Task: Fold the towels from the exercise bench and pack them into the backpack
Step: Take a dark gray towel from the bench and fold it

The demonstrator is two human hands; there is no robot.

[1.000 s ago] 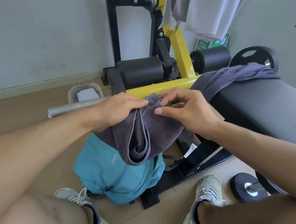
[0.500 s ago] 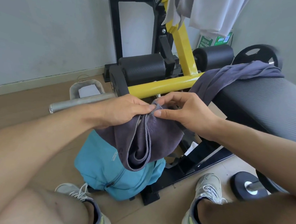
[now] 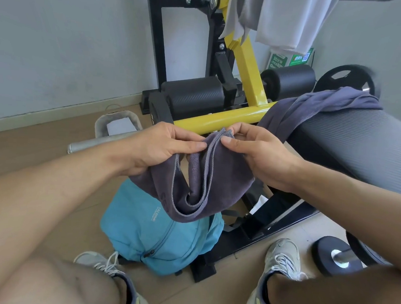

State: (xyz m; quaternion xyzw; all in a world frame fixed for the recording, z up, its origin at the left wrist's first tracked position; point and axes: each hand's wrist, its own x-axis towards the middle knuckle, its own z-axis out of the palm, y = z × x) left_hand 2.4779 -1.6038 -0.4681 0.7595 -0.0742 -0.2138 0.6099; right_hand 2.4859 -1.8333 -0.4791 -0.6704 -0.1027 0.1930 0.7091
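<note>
1. Grey towelling hangs in a loose fold between your hands: the dark towel (image 3: 200, 182) is gathered at its top corner, its hemmed edges bunched side by side, directly above the teal backpack (image 3: 157, 229) on the floor.
2. Your left hand (image 3: 162, 147) pinches the corner from one side, and your right hand (image 3: 255, 153) pinches it from the other, thumbs nearly meeting.
3. By the look of it, you are mid-fold, matching edges. The next move calls for squaring those hems before you halve the cloth again.
4. A second towel (image 3: 315, 107) is draped over the exercise bench (image 3: 359, 142), not yet folded.
5. Whether the backpack is open cannot be told from here.
6. Room is tight: the yellow frame bar (image 3: 220, 122) sits just behind your knuckles, the bench at your right, and a dumbbell (image 3: 336, 256) near your right shoe.
</note>
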